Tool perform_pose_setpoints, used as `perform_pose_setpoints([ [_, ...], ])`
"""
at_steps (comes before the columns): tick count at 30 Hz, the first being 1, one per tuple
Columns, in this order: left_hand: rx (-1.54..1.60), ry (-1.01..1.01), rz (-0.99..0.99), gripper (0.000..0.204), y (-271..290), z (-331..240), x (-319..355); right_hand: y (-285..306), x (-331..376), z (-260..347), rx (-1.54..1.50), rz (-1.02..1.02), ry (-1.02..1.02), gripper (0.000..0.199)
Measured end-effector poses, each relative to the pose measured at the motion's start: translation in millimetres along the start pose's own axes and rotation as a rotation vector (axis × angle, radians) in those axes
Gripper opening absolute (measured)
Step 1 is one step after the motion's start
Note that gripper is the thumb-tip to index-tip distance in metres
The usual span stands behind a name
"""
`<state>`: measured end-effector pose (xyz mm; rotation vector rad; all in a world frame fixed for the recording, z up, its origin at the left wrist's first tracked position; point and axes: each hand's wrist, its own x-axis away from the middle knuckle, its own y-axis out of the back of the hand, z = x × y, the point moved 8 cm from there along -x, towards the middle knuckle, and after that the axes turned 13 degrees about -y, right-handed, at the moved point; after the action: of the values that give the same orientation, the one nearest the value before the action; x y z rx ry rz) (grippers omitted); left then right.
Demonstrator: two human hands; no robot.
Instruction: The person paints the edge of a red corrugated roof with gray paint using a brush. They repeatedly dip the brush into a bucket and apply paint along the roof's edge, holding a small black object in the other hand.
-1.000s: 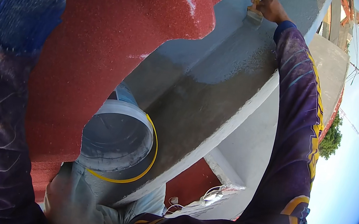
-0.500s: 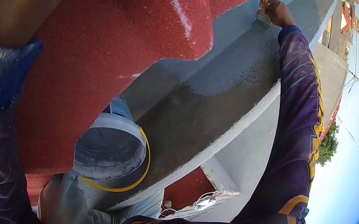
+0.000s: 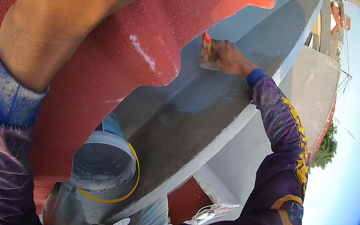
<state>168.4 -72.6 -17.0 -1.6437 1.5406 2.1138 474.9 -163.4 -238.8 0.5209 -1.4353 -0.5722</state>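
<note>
My right hand (image 3: 229, 57) is closed round a flat paintbrush (image 3: 207, 43) with a red-tipped handle. Its bristles rest on the inner side of a concrete gutter (image 3: 163, 133), beside the red roof edge. Wet light-grey coating (image 3: 198, 99) covers the far part of the gutter; the nearer stretch is darker and bare. At the upper left, close to the camera, my left hand (image 3: 79, 9) reaches over the red roof (image 3: 115, 75). Its wrist shows, but the fingers are cut off by the top edge of the picture.
A bucket (image 3: 109, 135) with a yellow handle and grey stains inside stands at the gutter's near end, partly behind the wavy roof edge. Beyond the gutter's white outer lip (image 3: 216, 153) are a lower grey surface, a bundle of white cord (image 3: 205, 215) and a tree (image 3: 326, 146).
My right hand has brought the brush nearer and to the left, from the gutter's far end to beside the roof edge. My left forearm has shifted right, further into view.
</note>
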Motion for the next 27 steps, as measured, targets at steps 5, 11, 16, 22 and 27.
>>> perform_pose_setpoints([
  [5, -0.004, -0.015, -0.041, 0.023, 4, 2, -3, 30, -35, -77, -0.172, -0.039, -0.143, 0.028],
  [11, -0.055, -0.072, -0.028, 0.023, 4, 1, -3, 136, -79, -215, 0.268, -0.651, -0.564, 0.028],
  [16, -0.054, -0.046, -0.02, 0.024, 10, 4, -1, 109, -84, -215, 0.441, -0.458, -0.511, 0.035],
  [22, -0.01, 0.001, 0.008, 0.024, 15, 9, -8, 11, -35, -61, 0.278, -0.23, -0.175, 0.036],
  [27, 0.086, 0.006, 0.049, 0.023, 8, 16, -14, -60, 39, 76, 0.123, -0.066, -0.122, 0.035],
])
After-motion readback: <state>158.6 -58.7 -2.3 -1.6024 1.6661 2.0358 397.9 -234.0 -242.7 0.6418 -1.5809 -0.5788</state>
